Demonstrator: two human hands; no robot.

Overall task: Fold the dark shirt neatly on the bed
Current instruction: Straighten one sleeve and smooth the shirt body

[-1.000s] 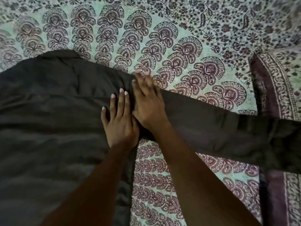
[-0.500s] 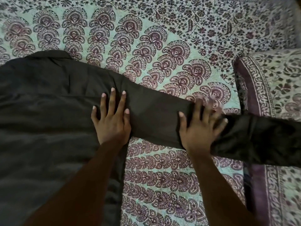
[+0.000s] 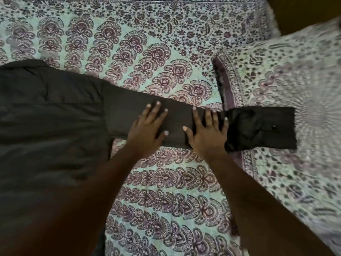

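Your dark shirt [image 3: 51, 117] lies spread on the bed [image 3: 166, 191]. Its body fills the left of the view, and one sleeve [image 3: 120, 111] is drawn straight out to the right. The cuff [image 3: 276, 130] at the end of that sleeve rests up on the pillow [image 3: 286, 80], where the cloth is crumpled and a small button [image 3: 273, 127] shows.

Both hands lie palm down on the sleeve, near each other but not touching. Your left hand [image 3: 145, 132] is on the middle stretch, and your right hand [image 3: 206, 135] is just beside the pillow's edge. The fingers [image 3: 154, 111] of the left are straight and fanned apart, and so are those of the right [image 3: 208, 117]. They press the cloth and grip nothing.

That flat, wide spread looks chosen to smooth the sleeve, not to lift it. Broad palms flatten a long strip evenly and hold it in line with the shoulder, so a later fold should come out crisp. I judge your left hand to be the anchor and your right the one placed to work toward the cuff.

Your forearms reach in from the near edge and converge. The left slants up and to the right along the shirt's side. The right slants up and to the left. Both wrists sit low, with the fingertips pointing to the far side.

No fold appears to be made yet. The rumpled patch by the pillow will probably need flattening before the sleeve goes over the body.
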